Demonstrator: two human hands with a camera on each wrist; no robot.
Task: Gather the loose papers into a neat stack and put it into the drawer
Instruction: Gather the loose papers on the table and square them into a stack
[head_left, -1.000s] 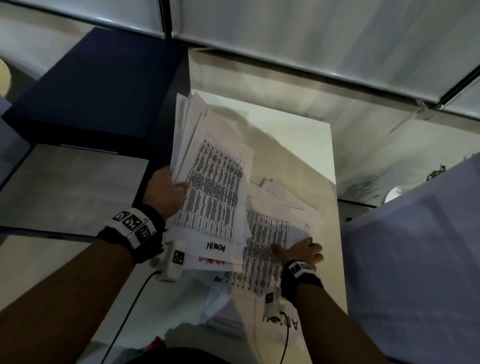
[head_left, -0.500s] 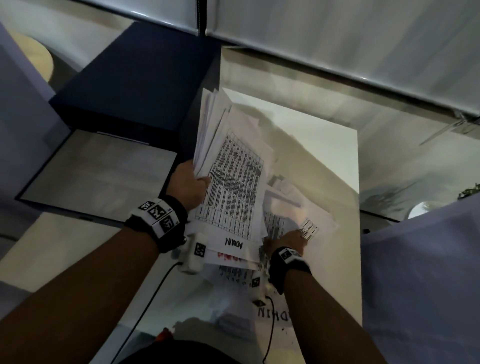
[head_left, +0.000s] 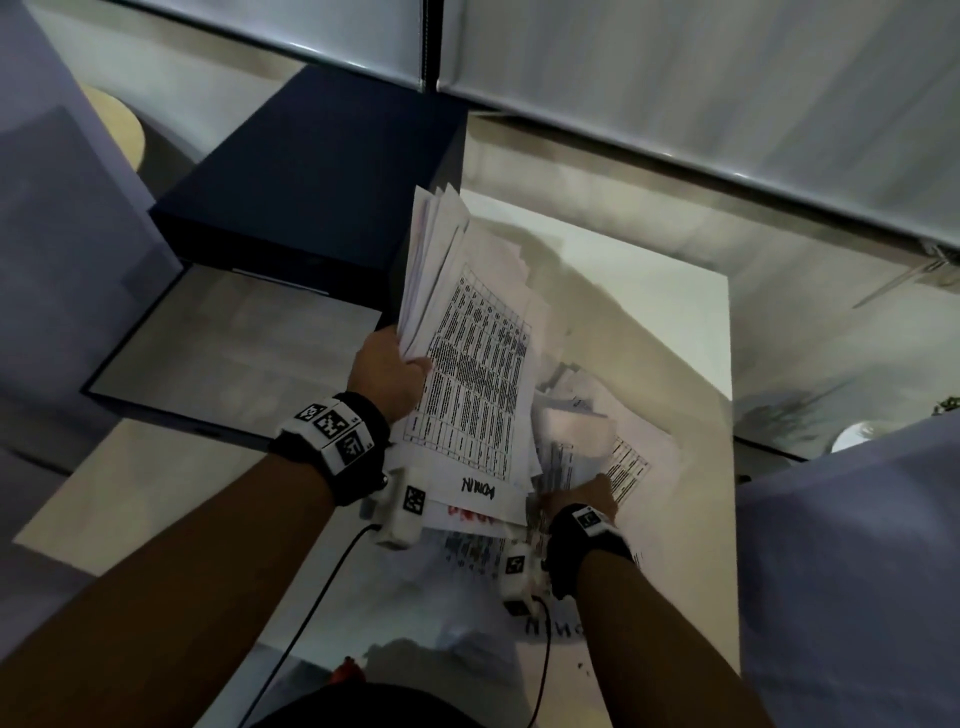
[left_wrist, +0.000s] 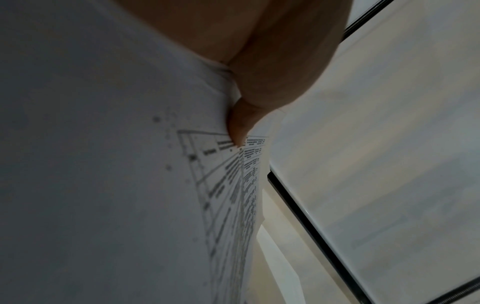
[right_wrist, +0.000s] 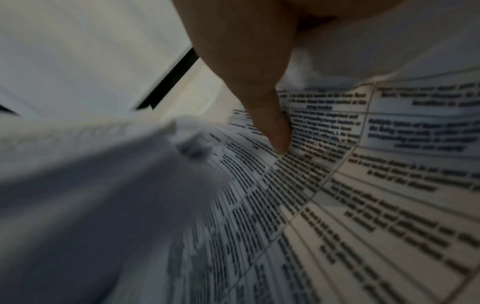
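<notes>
Two hands at work: left hand (head_left: 387, 371) grips a raised bundle of papers (head_left: 467, 364) over the table's (head_left: 691, 322) left edge; right hand (head_left: 582, 499) pinches loose sheets (head_left: 613, 447) lying mid-table. Drawer (head_left: 234, 348) stands open, left.

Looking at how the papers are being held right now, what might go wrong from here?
The left hand holds a fanned, uneven bundle by one edge; with that grip, sheets may slide out. The right hand reaches among loose papers overlapping on the table; some could get creased or pushed off. Uneven edges might also catch on the drawer.
</notes>
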